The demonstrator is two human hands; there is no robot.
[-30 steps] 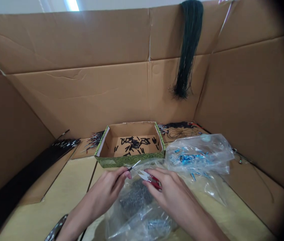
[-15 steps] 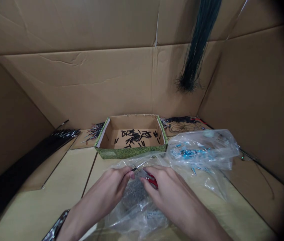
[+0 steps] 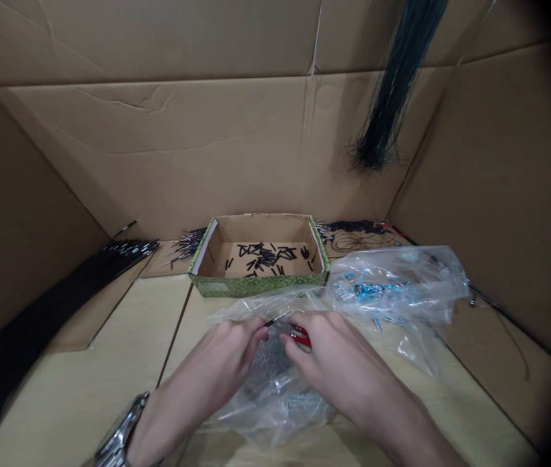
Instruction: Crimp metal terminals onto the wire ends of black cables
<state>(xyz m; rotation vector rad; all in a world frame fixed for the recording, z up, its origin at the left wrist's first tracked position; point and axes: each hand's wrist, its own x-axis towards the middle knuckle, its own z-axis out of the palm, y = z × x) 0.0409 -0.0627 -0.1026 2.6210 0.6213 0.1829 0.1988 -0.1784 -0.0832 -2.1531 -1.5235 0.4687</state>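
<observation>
In the head view, the left hand (image 3: pixel 236 344) pinches a thin black cord with a pale end (image 3: pixel 270 322) between thumb and forefinger; that end lies near the right hand (image 3: pixel 324 340), which grips red-handled metal snips (image 3: pixel 301 336). The cord is above a clear plastic bag (image 3: pixel 260 415), in front of a green-sided cardboard box (image 3: pixel 260 285).

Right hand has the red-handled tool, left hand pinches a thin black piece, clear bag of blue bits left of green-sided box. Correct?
Wrong side: the clear bag lies right of the green-sided box, per the head view. Right hand with red-handled tool, left hand with thin black piece: correct.
</observation>
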